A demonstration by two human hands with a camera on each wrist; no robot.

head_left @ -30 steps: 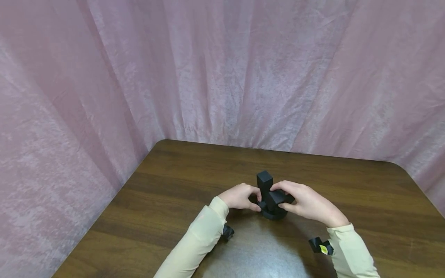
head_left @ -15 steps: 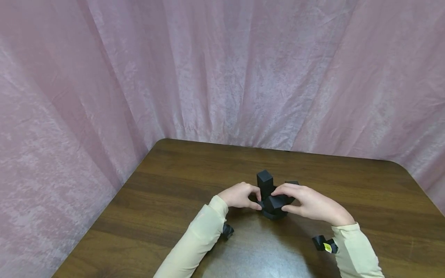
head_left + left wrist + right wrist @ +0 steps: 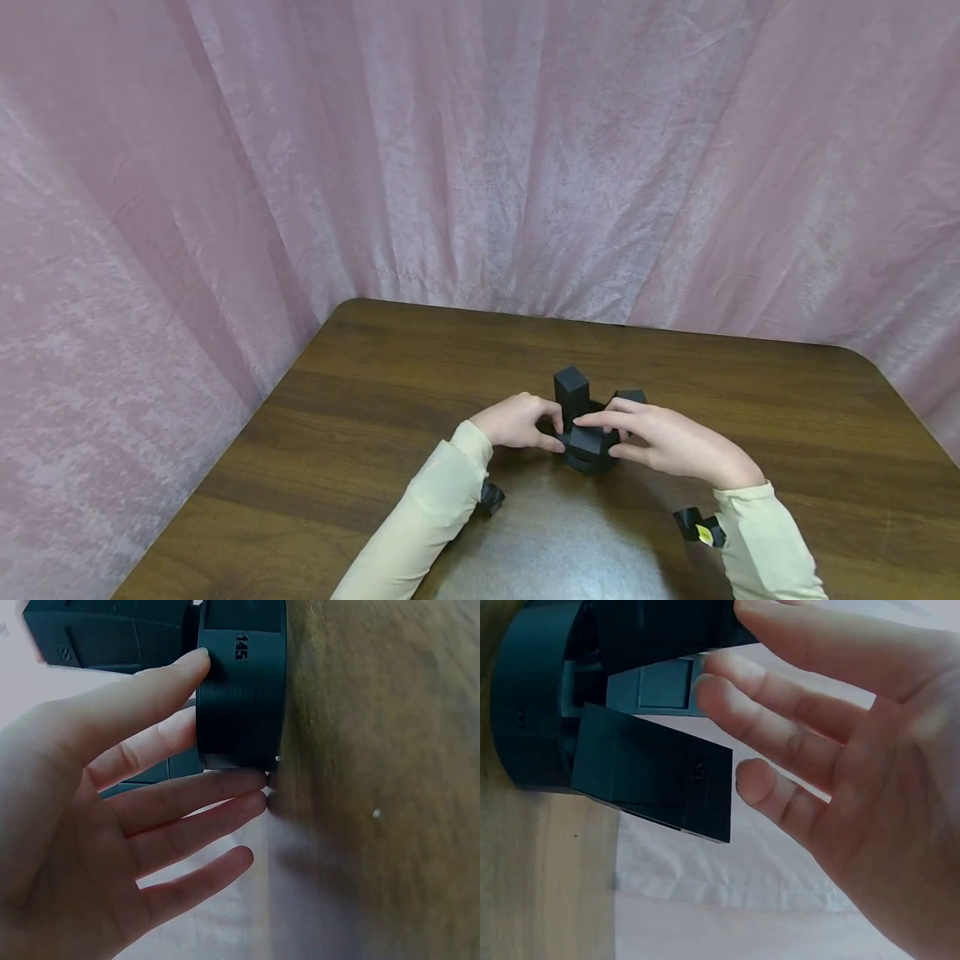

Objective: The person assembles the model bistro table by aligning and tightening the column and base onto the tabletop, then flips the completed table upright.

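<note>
A black round base [image 3: 588, 465], marked 145 in the left wrist view, stands on the table with several black box-like blocks set in it. One tall block [image 3: 572, 390] rises at its back left. My left hand [image 3: 517, 423] holds the base's left side, thumb tip on the ring [image 3: 240, 712] and other fingers straighter against its far side. My right hand [image 3: 667, 442] holds the front block [image 3: 587, 440] from above, index finger over its top and thumb at its right side. Its other fingers hang beside an open-sided block [image 3: 652, 772] in the right wrist view.
The brown wooden table [image 3: 360, 500] extends around the base, its far edge meeting a pink curtain [image 3: 480, 167]. Black wrist cameras stick out under the left sleeve [image 3: 435, 508] and beside the right sleeve [image 3: 768, 542].
The front block has swung left and now sits more squarely facing me. My right hand shifted slightly right, its index finger reaching further left over the block. The left hand stays put.
</note>
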